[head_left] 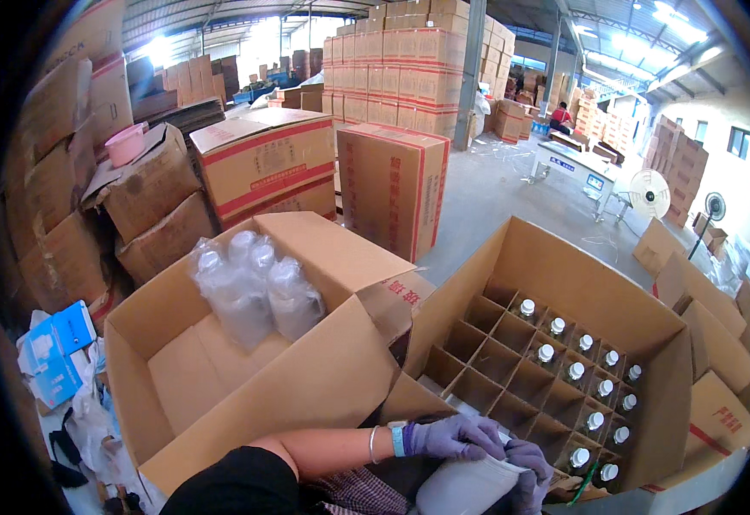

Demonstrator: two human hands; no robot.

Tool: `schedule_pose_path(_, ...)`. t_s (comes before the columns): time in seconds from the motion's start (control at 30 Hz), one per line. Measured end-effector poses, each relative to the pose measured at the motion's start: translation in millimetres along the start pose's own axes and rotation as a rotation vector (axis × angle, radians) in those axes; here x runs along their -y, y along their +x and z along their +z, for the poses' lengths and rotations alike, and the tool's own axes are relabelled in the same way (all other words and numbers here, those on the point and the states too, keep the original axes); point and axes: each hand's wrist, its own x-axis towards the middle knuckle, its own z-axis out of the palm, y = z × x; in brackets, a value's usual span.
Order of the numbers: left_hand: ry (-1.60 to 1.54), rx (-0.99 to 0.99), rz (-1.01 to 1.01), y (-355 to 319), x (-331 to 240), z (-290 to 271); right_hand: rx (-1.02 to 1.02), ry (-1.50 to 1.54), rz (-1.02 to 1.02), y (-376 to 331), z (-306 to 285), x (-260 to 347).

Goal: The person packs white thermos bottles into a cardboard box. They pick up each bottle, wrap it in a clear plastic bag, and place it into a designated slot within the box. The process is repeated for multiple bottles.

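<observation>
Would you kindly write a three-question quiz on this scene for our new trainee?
1. True or false: the bottles in the divided carton have white caps.
2. Where are the plastic-wrapped items: (a) in the divided carton, (b) in the open carton at left, (c) on the floor?
3. What colour are the gloves on the left hand and right hand, both touching a whitish object?
Key: 1. True. 2. b. 3. Pale purple.

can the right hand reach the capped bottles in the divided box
Probably yes: the divided box is open on top and some capped bottles stand close, though the right hand holds a whitish item.
</observation>
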Motion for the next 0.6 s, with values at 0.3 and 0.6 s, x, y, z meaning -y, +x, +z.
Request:
schedule_pose_path(0.3, 0.924, -0.303, -0.034, 8.3, -67.3, 95.6, -0.064, 0.702, 0.293, 2.3, 22.6, -31.5)
schedule_pose_path(0.6, 1.184, -0.421, -0.521, -56.1, 64.1, -28.5, -0.18, 0.812, 0.428, -42.0, 36.9, 55.0)
